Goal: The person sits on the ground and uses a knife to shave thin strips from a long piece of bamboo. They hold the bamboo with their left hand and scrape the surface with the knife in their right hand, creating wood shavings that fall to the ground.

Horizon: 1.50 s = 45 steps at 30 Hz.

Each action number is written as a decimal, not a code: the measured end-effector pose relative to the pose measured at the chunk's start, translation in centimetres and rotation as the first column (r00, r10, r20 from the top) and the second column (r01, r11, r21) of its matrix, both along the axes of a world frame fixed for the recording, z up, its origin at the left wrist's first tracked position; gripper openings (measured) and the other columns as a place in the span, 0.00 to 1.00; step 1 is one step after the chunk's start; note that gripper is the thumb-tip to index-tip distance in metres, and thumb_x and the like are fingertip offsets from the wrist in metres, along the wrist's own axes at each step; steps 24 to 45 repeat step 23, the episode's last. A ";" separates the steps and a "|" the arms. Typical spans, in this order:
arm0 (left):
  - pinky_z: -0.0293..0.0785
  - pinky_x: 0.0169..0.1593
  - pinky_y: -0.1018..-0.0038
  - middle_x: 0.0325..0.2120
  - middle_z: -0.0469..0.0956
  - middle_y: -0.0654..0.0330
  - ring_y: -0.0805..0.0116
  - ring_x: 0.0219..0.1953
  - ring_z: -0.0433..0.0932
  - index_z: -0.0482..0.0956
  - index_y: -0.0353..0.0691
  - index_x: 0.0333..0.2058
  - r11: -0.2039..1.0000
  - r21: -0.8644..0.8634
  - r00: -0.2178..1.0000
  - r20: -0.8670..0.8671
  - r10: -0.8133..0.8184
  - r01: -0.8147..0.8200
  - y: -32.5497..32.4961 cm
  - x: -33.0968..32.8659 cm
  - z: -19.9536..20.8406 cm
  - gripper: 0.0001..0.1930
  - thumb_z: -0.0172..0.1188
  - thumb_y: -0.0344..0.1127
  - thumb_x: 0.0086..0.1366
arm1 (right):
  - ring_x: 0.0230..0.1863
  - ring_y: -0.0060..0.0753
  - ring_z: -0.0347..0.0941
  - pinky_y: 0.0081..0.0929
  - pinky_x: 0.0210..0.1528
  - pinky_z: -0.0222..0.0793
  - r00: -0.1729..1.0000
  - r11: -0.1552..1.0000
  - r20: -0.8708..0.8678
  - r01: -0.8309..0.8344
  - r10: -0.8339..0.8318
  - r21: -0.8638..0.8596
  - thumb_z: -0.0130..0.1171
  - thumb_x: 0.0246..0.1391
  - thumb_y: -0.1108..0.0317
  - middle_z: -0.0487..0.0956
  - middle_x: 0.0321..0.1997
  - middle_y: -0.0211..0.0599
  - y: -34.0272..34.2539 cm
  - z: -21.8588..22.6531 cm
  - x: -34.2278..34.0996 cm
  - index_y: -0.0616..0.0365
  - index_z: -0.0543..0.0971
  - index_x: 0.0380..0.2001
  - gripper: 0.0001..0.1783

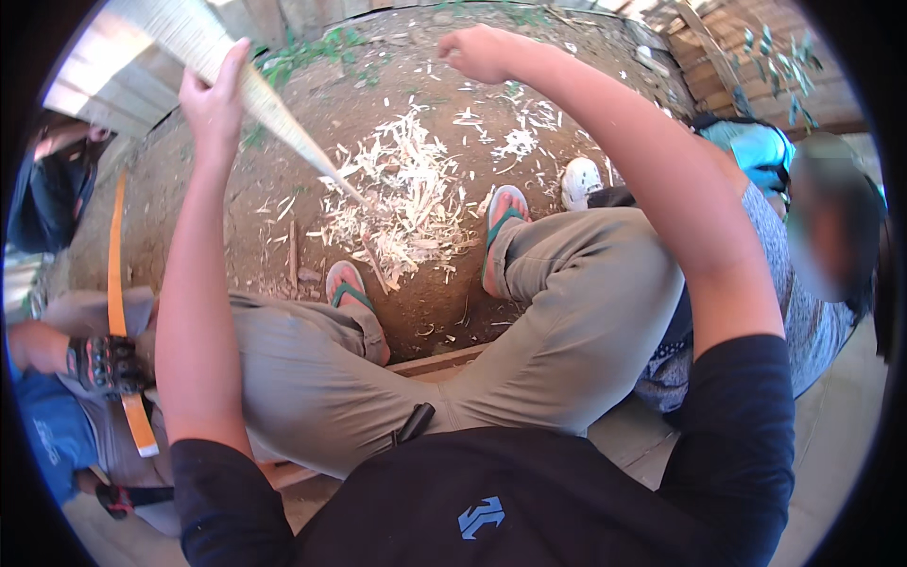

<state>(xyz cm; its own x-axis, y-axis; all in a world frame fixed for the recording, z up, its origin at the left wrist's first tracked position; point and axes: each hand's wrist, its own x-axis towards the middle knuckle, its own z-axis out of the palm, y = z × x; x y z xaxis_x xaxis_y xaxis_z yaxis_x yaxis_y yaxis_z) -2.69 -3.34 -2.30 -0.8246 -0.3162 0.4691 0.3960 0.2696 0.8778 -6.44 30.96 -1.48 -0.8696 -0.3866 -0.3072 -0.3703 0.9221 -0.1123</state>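
A long, pale wooden strip (288,128) slants from the upper left edge down toward the ground, narrowing at its lower end. My left hand (213,99) grips it, thumb pointing up along its side. Apart from the strip, my right hand (480,54) is raised at the far middle, arm stretched forward. Its fingers are curled, and whether anything small sits in them is hidden. Below the strip's low end lies a heap of pale wood shavings (411,184), between and beyond my sandalled feet.
At the left, another person's gloved hand (106,366) holds an orange strip (116,274). A person in grey (812,331) sits close on my right. A small black object (414,423) rests on my lap. Wooden boards (756,71) stand beyond the dirt ground.
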 end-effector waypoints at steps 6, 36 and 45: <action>0.74 0.44 0.72 0.34 0.81 0.61 0.72 0.38 0.78 0.80 0.35 0.43 0.991 0.001 0.989 -0.057 -0.135 0.136 -0.3 -2.2 -0.8 0.15 0.70 0.38 0.63 | 0.44 0.50 0.83 0.47 0.48 0.75 0.950 0.999 0.312 -0.028 0.019 0.027 0.59 0.64 0.54 0.84 0.40 0.52 -0.6 -3.6 4.2 0.56 0.72 0.56 0.23; 0.75 0.47 0.71 0.37 0.82 0.61 0.72 0.40 0.78 0.81 0.34 0.46 0.995 0.013 0.993 -0.062 -0.103 0.104 0.5 -0.6 -0.3 0.19 0.73 0.40 0.62 | 0.42 0.53 0.80 0.47 0.46 0.71 0.924 0.977 0.326 -0.212 0.202 -0.004 0.66 0.56 0.61 0.82 0.35 0.51 1.5 -8.8 3.8 0.57 0.73 0.47 0.20; 0.75 0.47 0.71 0.37 0.82 0.61 0.72 0.40 0.78 0.81 0.34 0.46 0.995 0.013 0.993 -0.062 -0.103 0.104 0.5 -0.6 -0.3 0.19 0.73 0.40 0.62 | 0.42 0.53 0.80 0.47 0.46 0.71 0.924 0.977 0.326 -0.212 0.202 -0.004 0.66 0.56 0.61 0.82 0.35 0.51 1.5 -8.8 3.8 0.57 0.73 0.47 0.20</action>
